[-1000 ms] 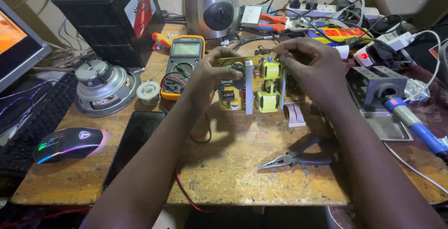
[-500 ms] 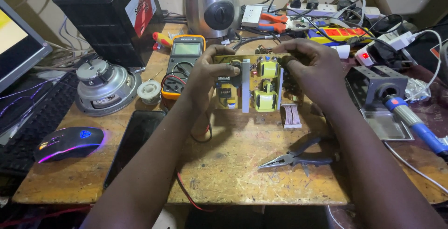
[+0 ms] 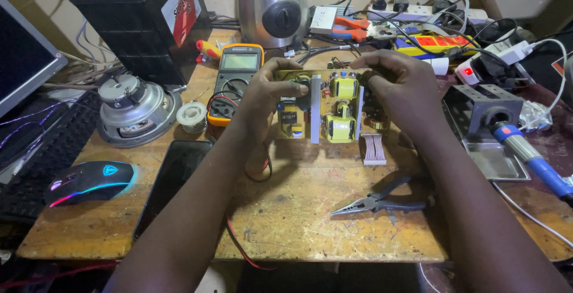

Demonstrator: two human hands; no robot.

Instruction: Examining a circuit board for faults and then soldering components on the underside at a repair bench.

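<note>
Board (image 3: 325,105) tilted upright since — yellow, rectangular

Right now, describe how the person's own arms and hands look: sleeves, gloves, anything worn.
Both arms are bare along their whole visible length: no sleeves show. The left hand and the right hand wear no gloves. No watch, bracelet or ring is visible on either wrist or on the fingers that show. No cables or markings are on them.

circuit board (image 3: 325,108) edges under hands
</note>
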